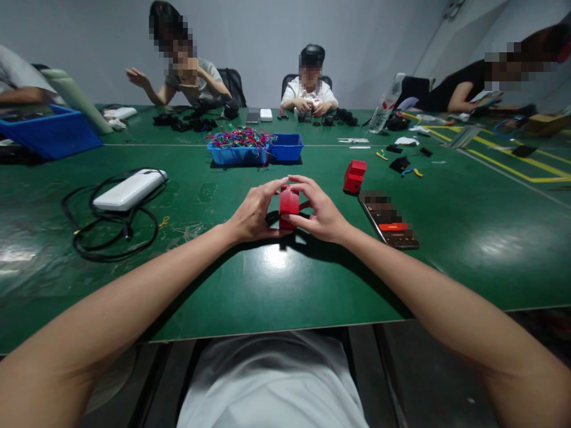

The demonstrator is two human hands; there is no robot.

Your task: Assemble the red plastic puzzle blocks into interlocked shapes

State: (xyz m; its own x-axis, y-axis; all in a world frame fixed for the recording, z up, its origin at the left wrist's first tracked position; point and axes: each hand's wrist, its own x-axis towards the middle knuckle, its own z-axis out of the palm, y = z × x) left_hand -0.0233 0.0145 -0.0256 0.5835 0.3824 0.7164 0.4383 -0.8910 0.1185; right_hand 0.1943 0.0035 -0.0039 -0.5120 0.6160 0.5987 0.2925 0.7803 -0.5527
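Note:
A small red block-like part (289,205) stands upright on the green table, between my two hands. My left hand (257,209) is closed round its left side, with the fingertips at its top and the thumb low down near its base. From the right, my right hand (319,209) grips the same part, its fingers curved over the top and its thumb across the lower front. A second red part (355,176) stands on the table to the right, apart from my hands. Just below that one lies a phone (390,223) with its screen lit.
White power bank (129,190) with coiled black cable lies left. Blue bins (238,156), one full of coloured wires, stand ahead. A bottle (386,104), pliers (411,173) and black pieces lie at the right. Several people sit round the green table (267,303).

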